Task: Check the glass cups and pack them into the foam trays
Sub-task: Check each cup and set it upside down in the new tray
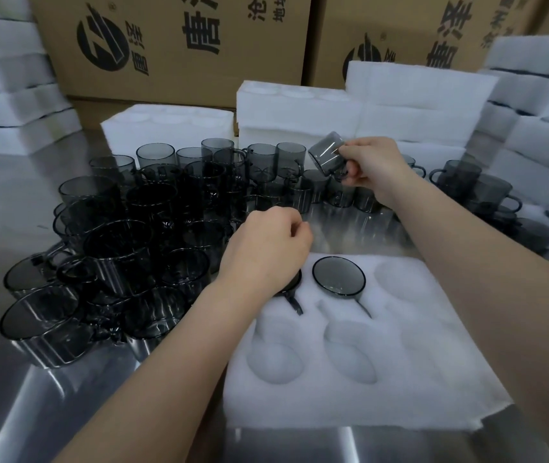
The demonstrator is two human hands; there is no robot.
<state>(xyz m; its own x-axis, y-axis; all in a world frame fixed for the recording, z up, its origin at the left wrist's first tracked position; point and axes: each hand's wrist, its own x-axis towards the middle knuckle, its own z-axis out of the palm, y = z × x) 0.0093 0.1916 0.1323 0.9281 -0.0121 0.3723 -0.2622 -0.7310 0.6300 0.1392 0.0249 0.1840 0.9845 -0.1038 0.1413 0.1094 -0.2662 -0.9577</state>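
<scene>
Currently the right grip (371, 162) is holding a tilted cup (326, 153) by its handle above the counter (16, 202). The left grip (266, 248) is hovering, curled, over the tray (433, 379); whether it is holding anything cannot be told.

A brown cardboard box (173, 45) printed with a black logo and Chinese characters stands at the far edge of the shiny metal worktop (32, 412), with a second box (416, 28) just beside it.

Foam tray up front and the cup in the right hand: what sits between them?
Head view: bare steel table, then standing grey cups, just beneath the held cup.
</scene>
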